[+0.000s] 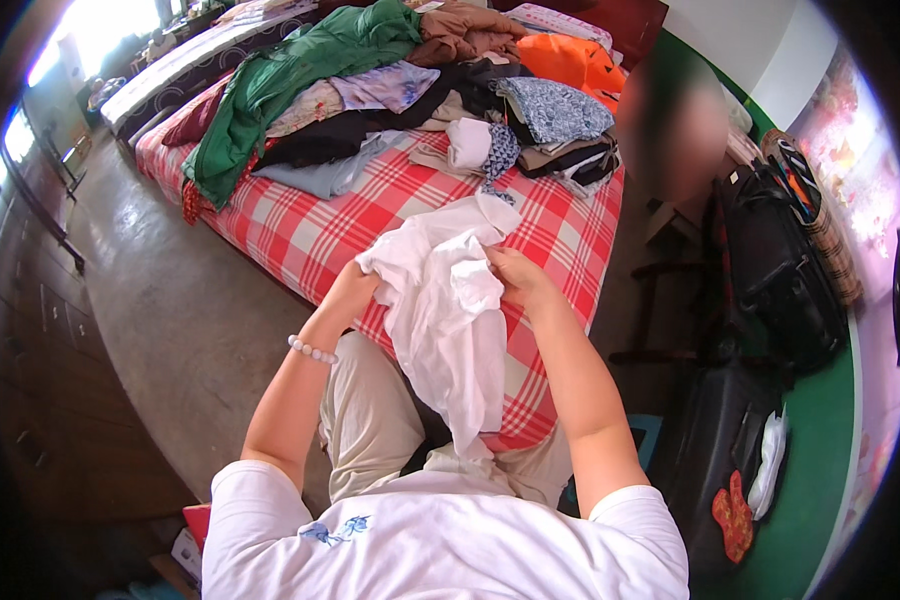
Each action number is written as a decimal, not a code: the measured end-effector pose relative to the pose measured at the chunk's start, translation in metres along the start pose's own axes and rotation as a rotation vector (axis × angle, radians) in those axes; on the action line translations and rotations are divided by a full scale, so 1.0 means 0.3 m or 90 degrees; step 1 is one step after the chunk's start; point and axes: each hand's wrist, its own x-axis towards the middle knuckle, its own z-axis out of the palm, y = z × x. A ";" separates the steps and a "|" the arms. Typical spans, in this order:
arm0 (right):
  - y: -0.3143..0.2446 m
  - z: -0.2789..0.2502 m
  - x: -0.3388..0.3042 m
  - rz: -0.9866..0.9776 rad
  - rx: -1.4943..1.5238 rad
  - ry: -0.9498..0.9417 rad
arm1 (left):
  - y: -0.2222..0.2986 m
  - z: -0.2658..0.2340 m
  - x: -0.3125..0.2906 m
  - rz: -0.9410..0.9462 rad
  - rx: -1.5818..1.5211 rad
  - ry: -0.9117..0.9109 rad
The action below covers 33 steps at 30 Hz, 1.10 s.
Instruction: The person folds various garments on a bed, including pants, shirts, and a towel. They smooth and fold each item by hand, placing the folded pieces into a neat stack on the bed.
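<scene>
White garment (pixel 440 310): was held up in loose folds over the near corner of the bed, its lower end hanging toward the wearer's lap.
Left hand (pixel 353 290): its grip was clamped on the garment's left side; a bracelet of pale beads (pixel 312 350) circled the wrist.
Right hand (pixel 518 276): its grip was clamped on the garment's right side, fingers bent into the cloth.
Bed (pixel 295 240): bore a red-and-white checked cover, bare along much of its near edge.
White roll (pixel 467 142): lay beyond the held garment, just beside a dark patterned cloth (pixel 503 148).
Folded patterned garment (pixel 560 112): topped a stack of folded clothes (pixel 570 165) near the bed's right edge.
Green garment (pixel 290 85): stretched from the far part of the pile to the bed's left corner, spilling over the edge.
Orange cloth (pixel 568 65): lay farther back, near the right edge.
Black suitcase (pixel 778 265): stood off the bed's right edge, close to the wall.
</scene>
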 end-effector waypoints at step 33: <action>-0.610 -0.325 -0.532 -0.610 0.343 -0.002 | 0.469 -0.273 0.092 0.160 -0.480 0.146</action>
